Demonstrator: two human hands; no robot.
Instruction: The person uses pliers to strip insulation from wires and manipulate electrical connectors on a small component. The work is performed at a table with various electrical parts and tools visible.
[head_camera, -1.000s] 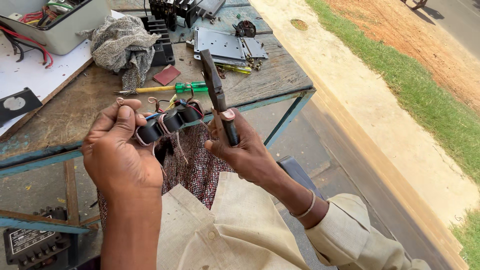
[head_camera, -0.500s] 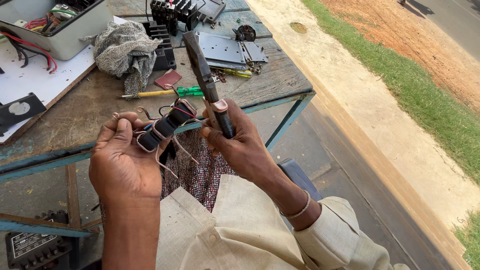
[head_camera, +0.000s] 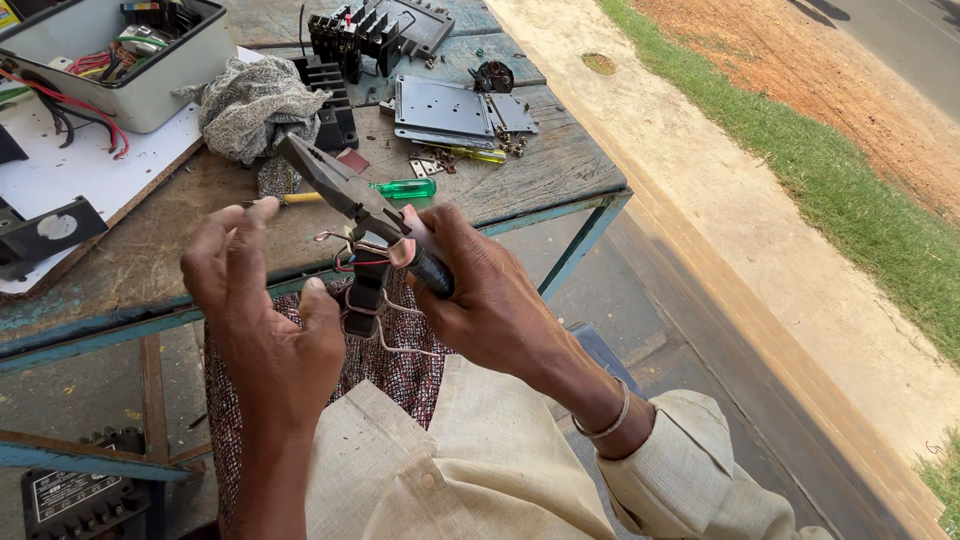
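Note:
My right hand (head_camera: 490, 295) grips the dark handles of a pair of pliers (head_camera: 340, 190), whose jaws point up and left over the table edge. Below the pliers hangs a small black electrical part (head_camera: 365, 290) with thin red and pale wires. My left hand (head_camera: 265, 320) pinches the lower end of that part between thumb and fingers. Both hands are held just in front of the worn wooden table (head_camera: 560, 170), above a patterned cloth on my lap.
On the table lie a green-handled screwdriver (head_camera: 400, 188), a grey rag (head_camera: 255, 105), grey metal plates (head_camera: 440, 110), black terminal blocks (head_camera: 365, 30) and an open grey box of wires (head_camera: 110, 60). A concrete kerb and grass run along the right.
The pliers have tilted over to point up and left. The black part has turned from lying across my fingers to hanging upright, and my left hand has shifted from cupping it to pinching its lower end.

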